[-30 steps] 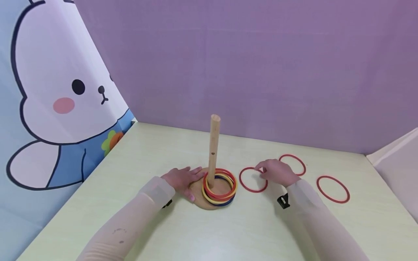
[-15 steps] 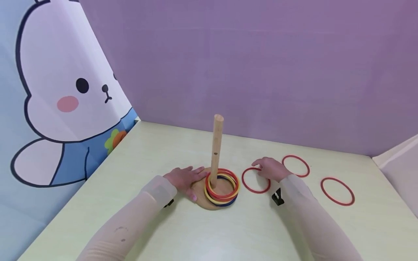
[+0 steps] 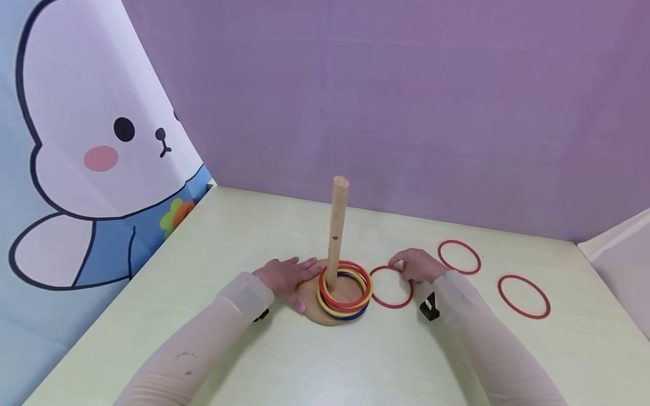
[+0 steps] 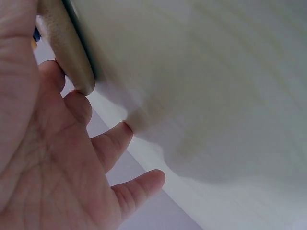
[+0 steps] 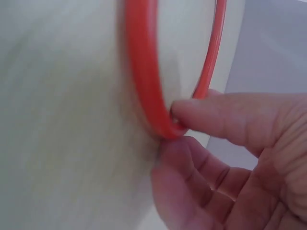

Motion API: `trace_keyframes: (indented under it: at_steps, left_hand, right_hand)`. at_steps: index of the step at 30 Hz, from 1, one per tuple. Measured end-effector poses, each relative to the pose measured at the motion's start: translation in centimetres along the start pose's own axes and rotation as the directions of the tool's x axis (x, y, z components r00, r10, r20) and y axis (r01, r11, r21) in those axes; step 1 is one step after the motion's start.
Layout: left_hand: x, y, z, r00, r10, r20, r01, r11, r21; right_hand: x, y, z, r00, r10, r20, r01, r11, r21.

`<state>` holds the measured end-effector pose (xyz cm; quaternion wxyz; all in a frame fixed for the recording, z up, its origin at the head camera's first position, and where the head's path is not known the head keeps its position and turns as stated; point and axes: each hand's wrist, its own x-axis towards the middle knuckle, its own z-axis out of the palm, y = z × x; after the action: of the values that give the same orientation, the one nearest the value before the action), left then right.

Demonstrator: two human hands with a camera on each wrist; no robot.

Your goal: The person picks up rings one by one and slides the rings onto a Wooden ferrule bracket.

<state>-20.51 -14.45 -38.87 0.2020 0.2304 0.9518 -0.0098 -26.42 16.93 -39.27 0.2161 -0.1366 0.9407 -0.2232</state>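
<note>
In the head view a round wooden base [image 3: 308, 299] carries an upright wooden peg [image 3: 337, 225]. Red, yellow and dark blue rings [image 3: 369, 293] lie stacked around the peg's foot. My left hand [image 3: 282, 280] rests at the base's left edge with fingers spread. Its fingertips touch the base's rim [image 4: 79, 72] in the left wrist view. To the right of the base, my right hand [image 3: 420, 265] pinches a red ring [image 3: 391, 307] at its right side. The right wrist view has the thumb inside that ring [image 5: 142, 57] and the fingers outside it.
Two more red rings lie farther right: one ring [image 3: 459, 273] at the back, another ring [image 3: 525, 314] nearer the front. A purple backdrop [image 3: 386, 113] rises behind the pale table [image 3: 284, 366]. A cartoon-printed cloth [image 3: 61, 141] hangs on the left.
My right hand has come down onto the red ring and pinched it, and the ring has shifted slightly left, nearer the base. The left hand stays at the base.
</note>
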Motion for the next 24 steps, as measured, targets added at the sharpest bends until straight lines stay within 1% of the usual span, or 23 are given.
trace_keyframes:
  at_steps: [2,6,10,14,18,22,24]
  left_hand:
    - [0.0,0.1,0.0,1.0,-0.001,-0.001,0.001,1.0,-0.007]
    - [0.0,0.0,0.0,1.0,0.0,-0.001,-0.001,1.0,-0.018]
    - [-0.1,-0.1,0.0,1.0,0.003,0.0,-0.003,1.0,-0.012]
    - [-0.1,-0.1,-0.1,1.0,0.004,-0.004,-0.004,1.0,-0.015]
    - [-0.1,-0.1,-0.1,1.0,0.01,-0.004,-0.01,0.999,-0.03]
    - [-0.1,0.0,-0.2,1.0,0.015,-0.008,-0.015,0.999,-0.039]
    - [-0.1,0.1,-0.2,1.0,0.015,-0.012,-0.015,0.999,-0.037]
  right_hand:
    - [0.0,0.0,0.2,1.0,0.005,-0.001,-0.004,0.999,0.05]
    - [-0.4,0.1,0.4,1.0,-0.008,0.004,0.008,0.994,0.112]
    - [-0.9,0.2,0.2,0.999,-0.015,0.029,0.008,0.976,0.216]
    - [-1.6,0.7,-0.3,0.998,-0.029,0.053,0.008,0.934,0.358]
    - [-2.3,1.2,-0.8,0.996,-0.055,0.075,0.014,0.884,0.468]
    - [-3.1,1.3,-1.4,0.991,-0.099,0.088,0.038,0.848,0.528]
    - [-3.5,1.3,-1.8,0.989,-0.117,0.085,0.052,0.838,0.544]
